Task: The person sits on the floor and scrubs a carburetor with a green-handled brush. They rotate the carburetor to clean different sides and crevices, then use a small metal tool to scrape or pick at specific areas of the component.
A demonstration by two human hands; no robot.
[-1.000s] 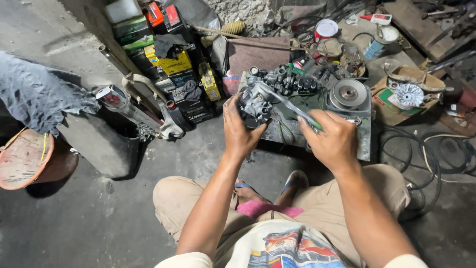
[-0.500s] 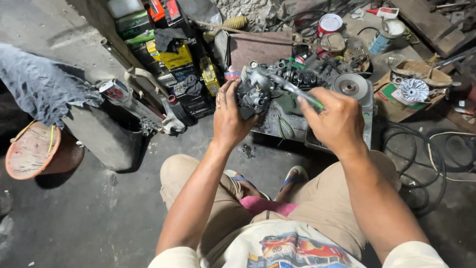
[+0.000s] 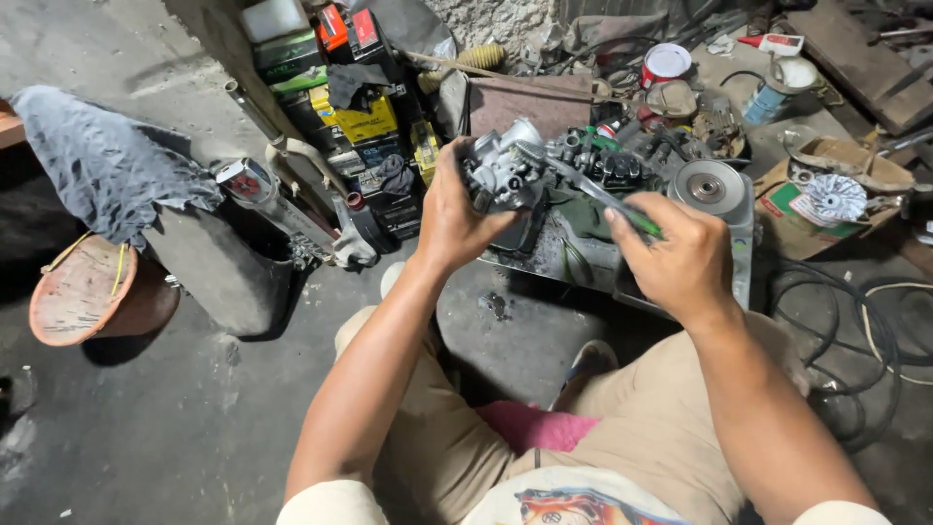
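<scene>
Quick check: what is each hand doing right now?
Left hand: closed around a small grey metal engine part, held up.
Right hand: closed on a green-handled screwdriver, tip at the part.

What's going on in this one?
A person sits low on a workshop floor and works on a small metal engine part, likely a carburettor. The left hand holds the part up, and the right hand holds a green-handled tool with its tip at the part. Below and behind the hands lies an engine block on a metal tray, with boxes, cans and cables around it.
</scene>
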